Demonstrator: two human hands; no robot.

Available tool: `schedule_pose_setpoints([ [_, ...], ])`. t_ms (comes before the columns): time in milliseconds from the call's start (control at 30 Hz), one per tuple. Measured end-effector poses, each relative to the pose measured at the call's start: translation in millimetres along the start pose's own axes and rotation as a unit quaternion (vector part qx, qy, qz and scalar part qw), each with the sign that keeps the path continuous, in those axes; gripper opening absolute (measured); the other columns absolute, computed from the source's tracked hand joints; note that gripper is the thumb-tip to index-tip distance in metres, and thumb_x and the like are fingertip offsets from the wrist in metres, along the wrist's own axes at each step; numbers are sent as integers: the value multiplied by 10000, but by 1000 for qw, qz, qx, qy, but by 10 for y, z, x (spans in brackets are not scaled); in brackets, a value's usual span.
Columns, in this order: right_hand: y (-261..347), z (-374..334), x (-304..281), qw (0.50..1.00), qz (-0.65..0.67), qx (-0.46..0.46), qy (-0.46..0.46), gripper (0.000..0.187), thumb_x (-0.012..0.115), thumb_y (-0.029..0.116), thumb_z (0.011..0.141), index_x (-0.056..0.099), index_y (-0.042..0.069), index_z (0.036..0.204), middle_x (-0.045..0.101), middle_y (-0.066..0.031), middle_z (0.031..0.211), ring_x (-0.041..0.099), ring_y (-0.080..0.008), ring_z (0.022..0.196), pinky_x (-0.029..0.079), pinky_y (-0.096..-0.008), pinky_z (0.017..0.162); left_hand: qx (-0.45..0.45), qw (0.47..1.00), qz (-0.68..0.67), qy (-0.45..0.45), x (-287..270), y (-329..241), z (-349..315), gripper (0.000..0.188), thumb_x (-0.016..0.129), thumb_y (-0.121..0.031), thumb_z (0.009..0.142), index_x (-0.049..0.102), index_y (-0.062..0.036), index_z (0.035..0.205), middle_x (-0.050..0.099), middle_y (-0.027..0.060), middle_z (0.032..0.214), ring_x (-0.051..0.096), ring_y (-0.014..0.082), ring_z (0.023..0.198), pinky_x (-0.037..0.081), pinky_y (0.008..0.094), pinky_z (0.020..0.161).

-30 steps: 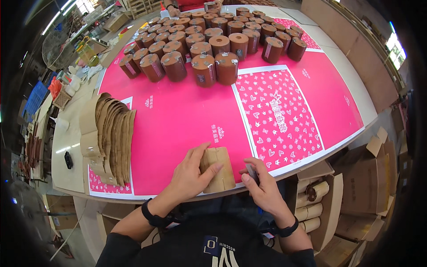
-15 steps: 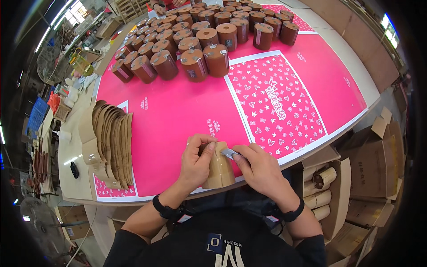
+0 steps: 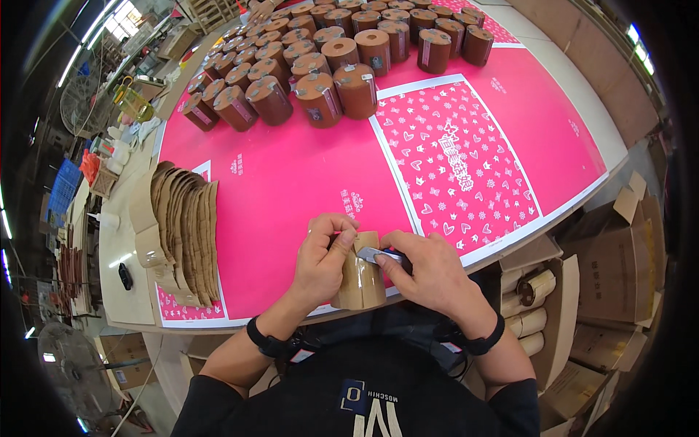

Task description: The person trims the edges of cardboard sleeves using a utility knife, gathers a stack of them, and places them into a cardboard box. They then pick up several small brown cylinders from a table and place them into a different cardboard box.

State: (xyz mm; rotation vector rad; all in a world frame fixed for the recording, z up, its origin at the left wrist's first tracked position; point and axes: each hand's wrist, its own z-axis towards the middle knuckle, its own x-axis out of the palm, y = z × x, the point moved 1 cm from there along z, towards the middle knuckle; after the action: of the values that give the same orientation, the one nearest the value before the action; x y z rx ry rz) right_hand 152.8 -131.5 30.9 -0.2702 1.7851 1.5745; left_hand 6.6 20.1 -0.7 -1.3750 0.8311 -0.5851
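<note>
A tan, paper-wrapped cylinder [image 3: 360, 286] with shiny clear tape stands upright at the table's near edge. My left hand [image 3: 321, 261] grips it from the left, thumb and fingers pinched at its upper rim. In my right hand [image 3: 431, 271] is a utility knife [image 3: 372, 255] with a grey metal front end, held against the cylinder's upper right side. The blade tip is too small to make out. To the left stands a bundle of folded brown kraft paper sheets [image 3: 186, 229], away from both hands.
Many brown cylinders [image 3: 318, 98] crowd the far part of the pink printed table covering [image 3: 284, 182]. An open carton [image 3: 559, 313] below the right edge holds several tan rolls. A small black object [image 3: 124, 276] lies at the left. Another person's hand [image 3: 260, 10] shows at the far end.
My right hand has shifted the knife slightly left and down along the cylinder, its front end now lying flatter across it. My left hand keeps its grip. The view has tilted slightly.
</note>
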Motion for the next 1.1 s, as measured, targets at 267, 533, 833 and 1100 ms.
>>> schedule_pose_setpoints([
  [267,50,-244,-67,996,-64,-59,30,221,699,300,917,700,106,1022,686,-94,789,658,-310,679,455,-433,676,-46,994,-98,-13,-3,-74,74,129,524,-162,1098,573,-44,1081,609,28,1142,520,81,1034,426,263,961],
  [533,-609,-252,-484,984,24,122,-125,386,713,312,939,693,34,1206,720,-215,977,707,-360,876,551,-425,788,-45,994,90,-42,-103,-79,-66,394,747,-217,968,510,-55,1238,534,124,1343,521,177,1198,423,344,1050],
  [833,-777,-54,-242,908,-322,47,-266,547,698,347,954,578,59,1404,527,-242,1395,485,-423,1273,380,-552,1061,-163,979,-103,-70,-250,-155,-559,767,642,-55,944,216,7,1578,546,202,1382,575,258,1257,484,389,1047],
  [1100,185,-371,171,978,-162,-46,-126,788,881,423,732,575,124,1393,596,-204,1246,574,-380,1145,458,-506,951,-186,957,-221,7,-244,-496,-654,512,505,-1,994,424,26,1499,602,139,1357,626,211,1219,533,372,1018],
])
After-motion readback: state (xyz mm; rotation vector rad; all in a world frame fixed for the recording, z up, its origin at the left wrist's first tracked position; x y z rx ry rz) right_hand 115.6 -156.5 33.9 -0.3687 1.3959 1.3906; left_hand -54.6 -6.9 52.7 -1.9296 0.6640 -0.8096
